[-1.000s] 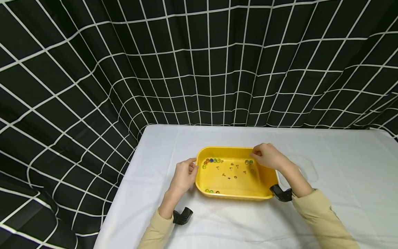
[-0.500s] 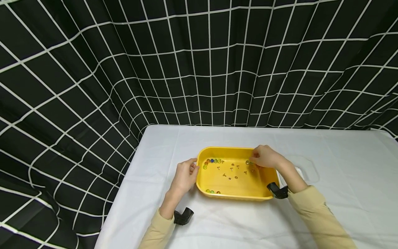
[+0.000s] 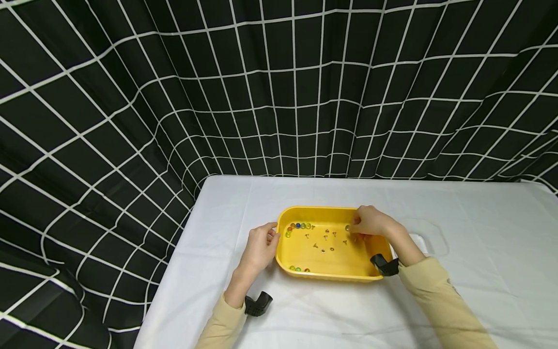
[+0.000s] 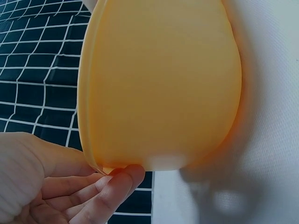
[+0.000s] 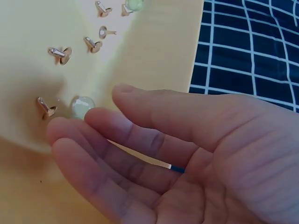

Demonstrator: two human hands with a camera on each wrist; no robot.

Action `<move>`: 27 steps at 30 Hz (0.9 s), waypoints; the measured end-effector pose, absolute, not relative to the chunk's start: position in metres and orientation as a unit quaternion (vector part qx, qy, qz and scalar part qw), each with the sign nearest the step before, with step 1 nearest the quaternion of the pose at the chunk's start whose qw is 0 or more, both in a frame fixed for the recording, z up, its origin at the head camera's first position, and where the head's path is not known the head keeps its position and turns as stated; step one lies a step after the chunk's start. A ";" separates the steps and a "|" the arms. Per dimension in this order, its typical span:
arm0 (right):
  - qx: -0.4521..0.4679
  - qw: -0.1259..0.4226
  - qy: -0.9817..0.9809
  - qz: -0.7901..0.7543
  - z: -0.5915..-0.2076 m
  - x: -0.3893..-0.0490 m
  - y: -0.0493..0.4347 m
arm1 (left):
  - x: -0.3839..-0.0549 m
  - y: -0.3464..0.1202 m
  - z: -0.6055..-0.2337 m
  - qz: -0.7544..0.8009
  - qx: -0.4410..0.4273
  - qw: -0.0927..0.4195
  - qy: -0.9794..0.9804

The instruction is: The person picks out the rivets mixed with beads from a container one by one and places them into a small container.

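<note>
A yellow plastic basin [image 3: 331, 277] stands on the table, with brass paper fasteners [image 3: 325, 238] scattered over its floor. My left hand [image 3: 259, 246] pinches its left rim between thumb and fingers; the left wrist view shows this from outside the wall. Inside the basin's far right part is my right hand [image 3: 372, 222], its fingers loosely bent and the thumb apart. A clear greenish marble [image 5: 83, 107] lies just beyond its index fingertip, beside one fastener [image 5: 46, 108]. Nothing shows between thumb and fingers in the right wrist view.
Several coloured marbles [image 3: 298, 226] line the far left corner inside the basin, and a few more marbles [image 3: 298, 269] sit along its near side. Right of the basin lies a clear plastic piece [image 3: 425, 240]. A black gridded curtain [image 3: 305, 97] hangs behind the table.
My right hand has reached down into the basin, covering one of the two marbles that showed beside it. The left hand keeps its place on the rim.
</note>
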State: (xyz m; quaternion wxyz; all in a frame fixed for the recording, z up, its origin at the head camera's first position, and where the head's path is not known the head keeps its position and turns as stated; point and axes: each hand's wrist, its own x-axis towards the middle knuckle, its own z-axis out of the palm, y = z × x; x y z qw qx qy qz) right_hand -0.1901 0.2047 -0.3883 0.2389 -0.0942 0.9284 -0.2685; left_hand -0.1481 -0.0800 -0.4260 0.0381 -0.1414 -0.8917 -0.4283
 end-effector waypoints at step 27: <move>-0.045 0.257 0.926 -0.273 -0.406 -0.198 0.196 | -0.147 -0.080 -0.426 -0.425 -0.143 0.039 -0.893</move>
